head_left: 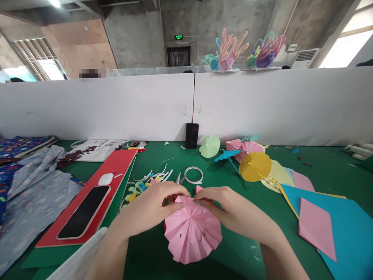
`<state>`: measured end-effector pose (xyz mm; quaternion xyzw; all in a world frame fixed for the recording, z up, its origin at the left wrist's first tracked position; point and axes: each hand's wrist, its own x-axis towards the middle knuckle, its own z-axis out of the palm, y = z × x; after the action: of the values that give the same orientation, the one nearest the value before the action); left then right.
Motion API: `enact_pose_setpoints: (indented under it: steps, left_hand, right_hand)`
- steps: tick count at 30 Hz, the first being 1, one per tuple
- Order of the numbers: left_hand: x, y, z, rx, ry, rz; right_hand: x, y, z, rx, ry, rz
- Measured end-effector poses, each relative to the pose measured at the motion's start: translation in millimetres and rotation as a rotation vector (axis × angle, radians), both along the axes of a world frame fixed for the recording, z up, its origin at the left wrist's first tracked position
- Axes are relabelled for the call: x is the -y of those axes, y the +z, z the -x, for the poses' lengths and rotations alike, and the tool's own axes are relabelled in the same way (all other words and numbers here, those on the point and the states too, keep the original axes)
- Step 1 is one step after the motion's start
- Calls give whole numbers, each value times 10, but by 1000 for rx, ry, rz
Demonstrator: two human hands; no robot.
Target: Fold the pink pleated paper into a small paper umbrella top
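A pleated round pink paper piece [192, 232] with small cut holes hangs between my two hands, over the green tabletop. My left hand [163, 200] pinches its upper left edge between thumb and fingers. On the upper right edge, my right hand [220, 200] is closed on the same paper. Scissors [180, 179] lie just beyond my hands, their blades showing and their handles partly hidden behind my left hand. Beside them is a ring of white tape [194, 175]. A small pink scrap [198, 188] shows between my hands.
Left are paper scraps [142, 184], a phone [84, 212] on a red board [113, 167], and cloth [37, 194]. Right are small paper umbrellas [255, 166] and coloured sheets [349, 229]. A black phone [192, 135] leans on the white partition [140, 107].
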<state>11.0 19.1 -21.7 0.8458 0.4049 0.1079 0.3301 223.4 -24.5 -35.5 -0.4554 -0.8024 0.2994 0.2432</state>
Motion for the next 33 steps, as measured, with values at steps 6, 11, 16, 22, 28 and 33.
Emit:
enact_pose_setpoints:
  steps: [6,11,16,22,28,33]
  left_hand:
    - [-31,97,117,20,-81,144]
    - [-75,95,142,-27,-125,128]
    - [-102,42,112,-26,-150,90]
    - [-115,38,130,-19,-144,76]
    - [-90,69,123,13,-125,150]
    - [-87,71,110,-38,-125,97]
  right_hand:
    - [2,44,-78,-32,-5,14]
    - [-11,62,-73,-41,27,10]
    - [-9,54,-64,-37,52,27]
    - [-7,60,-85,-43,42,38]
    - [-2,59,-103,-62,20,40]
    - [1,62,-117,-57,20,34]
